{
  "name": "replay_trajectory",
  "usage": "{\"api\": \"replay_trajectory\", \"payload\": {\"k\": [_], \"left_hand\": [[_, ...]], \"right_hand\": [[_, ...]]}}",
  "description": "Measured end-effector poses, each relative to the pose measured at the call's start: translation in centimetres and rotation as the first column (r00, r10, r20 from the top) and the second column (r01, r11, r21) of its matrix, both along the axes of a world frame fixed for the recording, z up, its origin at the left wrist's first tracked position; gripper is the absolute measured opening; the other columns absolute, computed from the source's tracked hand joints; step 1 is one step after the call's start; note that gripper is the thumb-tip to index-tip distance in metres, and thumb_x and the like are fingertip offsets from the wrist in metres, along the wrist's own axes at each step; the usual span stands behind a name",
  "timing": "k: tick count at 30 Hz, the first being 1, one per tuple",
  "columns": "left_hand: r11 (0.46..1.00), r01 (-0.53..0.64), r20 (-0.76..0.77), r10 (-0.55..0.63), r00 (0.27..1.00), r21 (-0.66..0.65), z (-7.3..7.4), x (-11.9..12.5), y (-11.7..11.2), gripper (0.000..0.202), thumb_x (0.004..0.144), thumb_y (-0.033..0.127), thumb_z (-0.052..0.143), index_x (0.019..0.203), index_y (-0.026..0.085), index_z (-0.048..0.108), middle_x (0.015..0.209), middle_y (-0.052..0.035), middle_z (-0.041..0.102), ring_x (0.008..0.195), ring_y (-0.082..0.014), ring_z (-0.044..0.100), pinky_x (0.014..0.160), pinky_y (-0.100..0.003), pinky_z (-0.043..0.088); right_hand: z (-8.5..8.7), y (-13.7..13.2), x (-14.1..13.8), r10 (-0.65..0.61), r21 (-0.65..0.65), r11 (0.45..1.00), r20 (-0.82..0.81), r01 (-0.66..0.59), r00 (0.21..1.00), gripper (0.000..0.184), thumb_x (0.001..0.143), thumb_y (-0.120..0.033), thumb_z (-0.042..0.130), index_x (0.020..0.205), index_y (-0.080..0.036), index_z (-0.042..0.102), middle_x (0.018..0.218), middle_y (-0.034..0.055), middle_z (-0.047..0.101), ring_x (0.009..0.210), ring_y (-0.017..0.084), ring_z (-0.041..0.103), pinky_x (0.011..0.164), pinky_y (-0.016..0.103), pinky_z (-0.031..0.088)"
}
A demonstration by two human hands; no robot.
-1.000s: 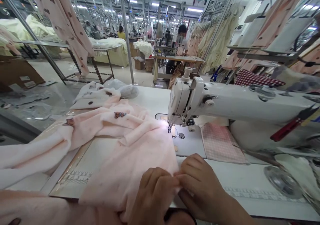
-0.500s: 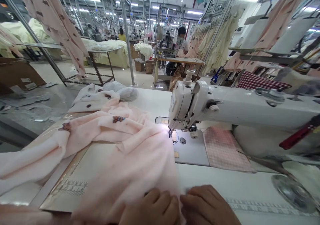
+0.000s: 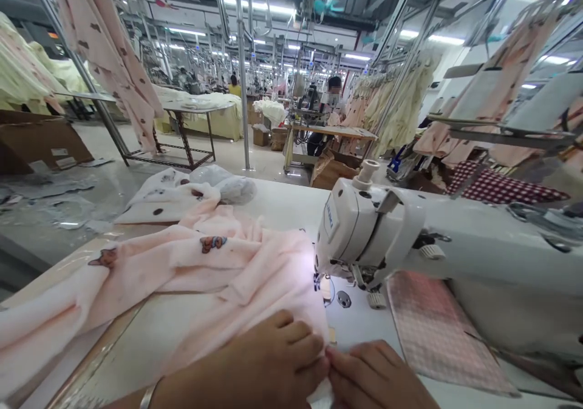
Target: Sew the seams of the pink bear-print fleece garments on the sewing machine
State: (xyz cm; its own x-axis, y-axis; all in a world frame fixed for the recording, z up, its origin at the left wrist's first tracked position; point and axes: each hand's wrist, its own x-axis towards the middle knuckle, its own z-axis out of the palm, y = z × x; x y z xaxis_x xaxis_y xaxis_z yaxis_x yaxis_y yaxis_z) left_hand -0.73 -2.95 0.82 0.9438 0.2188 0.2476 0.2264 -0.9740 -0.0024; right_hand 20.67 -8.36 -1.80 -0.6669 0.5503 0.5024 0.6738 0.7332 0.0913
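Note:
Pale pink fabric (image 3: 273, 275) with small printed animal figures spreads over the left of the sewing table, its right edge lying under the presser foot (image 3: 317, 281) of a white sewing machine (image 3: 359, 227). My left hand (image 3: 277, 354) is closed on the fabric's right edge, in front of the needle area. Beside it, nearly touching, my right hand (image 3: 373, 369) pinches the same edge between thumb and fingers. The lower parts of both hands run out of the picture. A lamp lights the cloth at the needle.
A pink checked cloth (image 3: 437, 330) lies under the machine arm. Folded white printed fabric (image 3: 168, 193) and a clear plastic bag (image 3: 237, 187) sit at the table's back left. Thread cones (image 3: 478, 96) stand at right. A person (image 3: 332, 102) works at another machine ahead.
Both hands have moved up along the fabric edge, closer to the needle, and the left forearm has come into view. The camera view has tilted and shifted a little.

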Motion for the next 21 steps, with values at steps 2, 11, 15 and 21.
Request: {"api": "replay_trajectory", "payload": {"k": [2,11,15,21], "left_hand": [[0.997,0.003,-0.02,-0.005,1.0,-0.078,0.2,-0.1,1.6,0.042,0.08,0.047,0.062,0.107,0.015,0.055,0.102,-0.0056,0.059,0.092,-0.02,0.053,0.084,-0.032,0.042],[0.986,-0.003,0.068,0.015,0.998,-0.168,-0.1,0.2,3.2,0.029,0.087,0.044,0.055,0.093,0.015,0.058,0.09,-0.0035,0.062,0.089,-0.019,0.054,0.082,-0.033,0.039],[0.967,0.005,0.116,0.025,0.993,-0.256,0.2,0.1,3.1,0.018,0.091,0.032,0.05,0.097,0.018,0.059,0.094,-0.0032,0.062,0.09,-0.0174,0.055,0.082,-0.032,0.039],[0.954,0.014,0.122,0.023,0.992,-0.299,-0.3,0.2,3.9,0.018,0.09,0.032,0.051,0.098,0.019,0.06,0.101,-0.0038,0.062,0.095,-0.017,0.054,0.087,-0.032,0.038]], "right_hand": [[0.4,1.2,0.0,-0.002,-0.039,0.999,-0.048,0.0,0.999,0.022,0.093,-0.02,0.042,0.088,-0.018,0.063,0.088,0.0027,0.069,0.067,0.014,0.055,0.058,0.03,0.039],[0.4,3.0,0.2,-0.098,-0.173,0.981,-0.083,0.082,0.992,0.019,0.088,-0.016,0.047,0.101,-0.016,0.061,0.078,0.0064,0.058,0.068,0.016,0.05,0.06,0.029,0.039],[0.2,2.8,0.1,-0.113,-0.147,0.984,-0.062,0.103,0.992,0.02,0.089,-0.016,0.043,0.098,-0.016,0.061,0.077,0.0061,0.058,0.067,0.016,0.05,0.058,0.027,0.037],[0.4,3.1,0.1,-0.15,-0.198,0.971,-0.053,0.137,0.987,0.02,0.09,-0.019,0.044,0.102,-0.016,0.06,0.079,0.0065,0.058,0.066,0.015,0.049,0.059,0.028,0.039]]}}
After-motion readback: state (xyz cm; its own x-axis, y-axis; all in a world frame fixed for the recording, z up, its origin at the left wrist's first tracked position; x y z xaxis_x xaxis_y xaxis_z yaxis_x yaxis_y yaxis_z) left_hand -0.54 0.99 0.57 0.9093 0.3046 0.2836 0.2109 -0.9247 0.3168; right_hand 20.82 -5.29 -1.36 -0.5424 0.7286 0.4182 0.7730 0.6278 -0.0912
